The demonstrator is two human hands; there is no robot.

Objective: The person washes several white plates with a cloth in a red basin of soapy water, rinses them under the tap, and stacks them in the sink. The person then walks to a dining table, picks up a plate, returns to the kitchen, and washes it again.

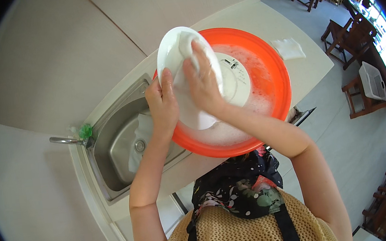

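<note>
My left hand (163, 100) grips the near left rim of a white oval plate (168, 53), which is tilted up above a large orange plastic basin (275, 70). Against the plate's face, my right hand (205, 83) presses a white cloth (187, 44); its fingers are slightly blurred. Foamy water (239, 135) fills the basin. In the suds lies a white dish (240, 83) with dark markings, base up. Another white piece of dishware (196, 118) shows below my hands, partly covered by them.
Left of the basin is a stainless steel sink (113, 158) with a white cloth (140, 130) inside. A faucet (68, 140) and green mesh scrubber (85, 131) stand at its corner. A folded white cloth (288, 49) lies on the countertop (310, 71). Wooden chairs (351, 36) stand beyond.
</note>
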